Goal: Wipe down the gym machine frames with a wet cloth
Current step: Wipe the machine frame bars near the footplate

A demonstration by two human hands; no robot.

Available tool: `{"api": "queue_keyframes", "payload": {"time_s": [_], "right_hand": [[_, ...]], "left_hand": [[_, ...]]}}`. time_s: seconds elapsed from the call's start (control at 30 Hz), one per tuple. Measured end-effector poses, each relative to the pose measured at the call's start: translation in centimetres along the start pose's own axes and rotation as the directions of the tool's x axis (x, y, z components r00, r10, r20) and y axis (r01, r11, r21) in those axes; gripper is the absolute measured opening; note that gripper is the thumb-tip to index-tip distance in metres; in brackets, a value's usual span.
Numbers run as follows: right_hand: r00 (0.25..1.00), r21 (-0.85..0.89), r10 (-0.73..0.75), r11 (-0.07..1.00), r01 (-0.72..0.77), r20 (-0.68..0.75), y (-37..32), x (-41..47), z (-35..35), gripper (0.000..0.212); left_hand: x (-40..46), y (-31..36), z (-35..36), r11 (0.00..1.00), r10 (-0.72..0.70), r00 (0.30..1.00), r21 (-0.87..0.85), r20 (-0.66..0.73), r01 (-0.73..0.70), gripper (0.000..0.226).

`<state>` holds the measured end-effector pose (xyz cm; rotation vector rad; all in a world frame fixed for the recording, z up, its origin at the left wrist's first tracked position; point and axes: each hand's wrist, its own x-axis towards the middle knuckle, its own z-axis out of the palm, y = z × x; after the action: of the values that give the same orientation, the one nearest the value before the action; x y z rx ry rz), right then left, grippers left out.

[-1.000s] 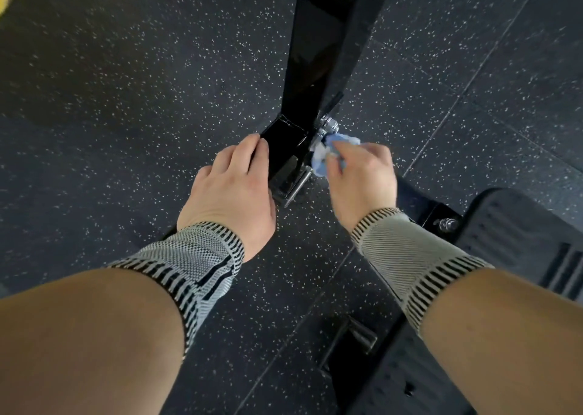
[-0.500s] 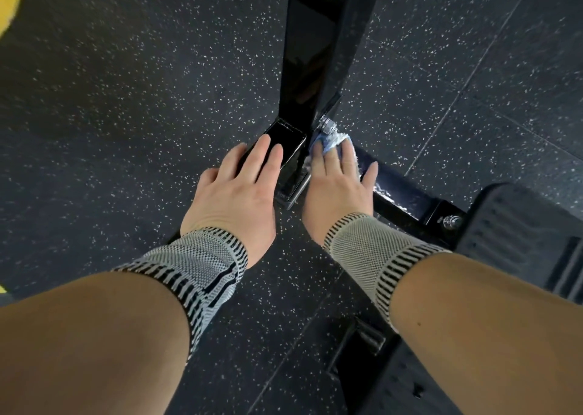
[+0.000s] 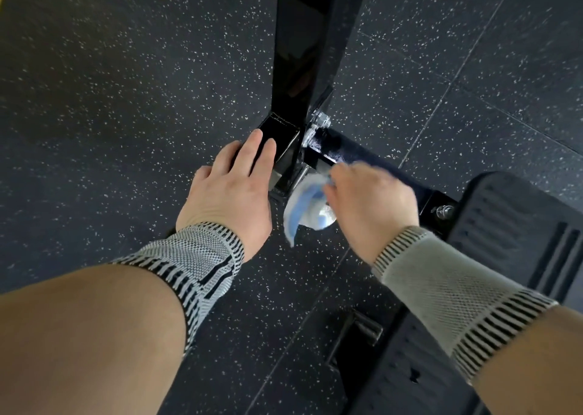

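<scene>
1. Head view, at floor level: a glossy black square-section steel upright meets a low black frame rail at a bolted joint with silver washers and nuts. The rail's top face shows a wet, streaky sheen near the joint.
2. Left hand: fingers straight and together, lying flat on the black box-shaped foot at the upright's base; it grasps nothing.
3. Right hand: fingers curled, gripping a crumpled blue-and-white soft cloth. The cloth hangs from the fingers just below the rail, beside the foot; motion blur hides whether it touches the metal.
4. Both wrists carry grey knitted elastic sleeves with black ribbed edging, left sleeve and right sleeve.
5. Floor: dark rubber tile flooring, matt, speckled with white flecks, with thin seams between tiles.
6. Lower right: a black moulded plate with raised ribs and slots, fixed to the rail end by a silver bolt.
7. Bottom centre: a small black metal bracket sits on the floor beside the plate.
</scene>
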<state>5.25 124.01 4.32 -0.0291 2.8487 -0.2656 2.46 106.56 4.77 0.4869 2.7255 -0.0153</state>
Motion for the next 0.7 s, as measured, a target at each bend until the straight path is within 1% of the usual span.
{"api": "queue_keyframes", "payload": {"time_s": [0.03,0.07,0.1,0.13,0.17,0.2,0.23,0.27,0.3,0.33,0.37,0.4,0.43,0.47,0.5,0.53,0.57,0.6,0.67,0.7], "right_hand": [[0.997,0.052,0.050,0.998,-0.047,-0.058,0.4,0.4,-0.2,0.017],[0.987,0.175,0.133,0.978,-0.116,-0.089,0.6,0.7,-0.4,0.023],[0.964,0.384,0.261,0.897,-0.219,-0.059,0.7,1.1,-0.6,0.031],[0.922,0.632,0.386,0.712,-0.307,0.012,0.6,1.4,-0.7,0.036],[0.870,0.819,0.488,0.468,-0.332,0.073,0.5,1.8,-0.9,0.038],[0.815,0.904,0.571,0.291,-0.314,0.100,0.3,2.3,-0.9,0.040],[0.775,0.927,0.623,0.218,-0.306,0.110,0.0,2.9,-0.6,0.040],[0.770,0.915,0.628,0.240,-0.325,0.109,-0.3,3.6,-0.3,0.039],[0.805,0.860,0.583,0.350,-0.371,0.110,-0.7,4.3,0.2,0.039],[0.861,0.756,0.491,0.512,-0.408,0.132,-1.3,4.8,0.7,0.037],[0.902,0.622,0.397,0.668,-0.410,0.168,-1.9,5.1,1.4,0.033],[0.927,0.489,0.321,0.787,-0.375,0.194,-2.6,5.2,2.0,0.025],[0.941,0.366,0.261,0.871,-0.326,0.216,-3.3,5.0,2.5,0.028],[0.944,0.272,0.226,0.918,-0.289,0.241,-3.8,4.7,2.8,0.044],[0.941,0.183,0.201,0.950,-0.255,0.272,-4.0,4.5,3.0,0.062],[0.936,0.095,0.192,0.969,-0.228,0.295,-3.8,4.5,3.1,0.075],[0.938,0.011,0.189,0.979,-0.201,0.289,-3.4,4.7,3.1,0.081],[0.939,-0.034,0.207,0.978,-0.206,0.274,-3.0,5.0,2.9,0.083],[0.930,-0.017,0.246,0.968,-0.251,0.274,-3.4,5.0,2.8,0.085],[0.927,-0.005,0.237,0.969,-0.246,0.290,-3.9,4.6,3.2,0.086]], "left_hand": [[0.1,0.1,0.0,1.000,-0.004,1.000,-0.007,-0.001,0.004,0.073],[0.1,0.0,0.0,1.000,-0.012,1.000,-0.015,0.007,0.012,0.074],[0.1,0.1,0.0,1.000,-0.022,1.000,-0.022,0.016,0.022,0.074],[0.2,0.1,0.0,0.999,-0.031,0.999,-0.027,0.026,0.032,0.075],[0.3,0.1,0.0,0.999,-0.037,0.999,-0.028,0.032,0.038,0.075],[0.3,0.1,0.0,0.999,-0.038,0.999,-0.028,0.031,0.039,0.075],[0.3,0.1,0.0,0.999,-0.039,0.999,-0.028,0.027,0.040,0.075],[0.2,0.2,0.0,0.999,-0.038,0.999,-0.028,0.024,0.039,0.074],[0.2,0.2,0.0,0.999,-0.035,0.999,-0.029,0.020,0.035,0.074],[0.2,0.2,0.0,0.999,-0.030,0.999,-0.030,0.017,0.031,0.073],[0.1,0.2,0.0,0.999,-0.024,1.000,-0.030,0.011,0.024,0.073],[0.2,0.1,0.1,0.999,-0.019,1.000,-0.030,0.002,0.019,0.074],[0.2,0.1,0.1,0.999,-0.018,1.000,-0.031,-0.005,0.017,0.074],[0.2,0.0,0.2,0.999,-0.020,1.000,-0.032,-0.008,0.020,0.074],[0.1,0.0,0.2,0.999,-0.023,1.000,-0.034,-0.008,0.022,0.074],[0.1,0.0,0.2,0.999,-0.023,1.000,-0.035,-0.008,0.022,0.074],[0.2,0.1,0.2,0.999,-0.021,1.000,-0.035,-0.008,0.020,0.074],[0.2,0.1,0.2,0.999,-0.018,1.000,-0.035,-0.008,0.018,0.074],[0.2,0.1,0.1,0.999,-0.016,1.000,-0.039,0.001,0.016,0.074],[0.2,0.0,0.2,0.999,-0.015,1.000,-0.037,-0.002,0.015,0.074]]}}
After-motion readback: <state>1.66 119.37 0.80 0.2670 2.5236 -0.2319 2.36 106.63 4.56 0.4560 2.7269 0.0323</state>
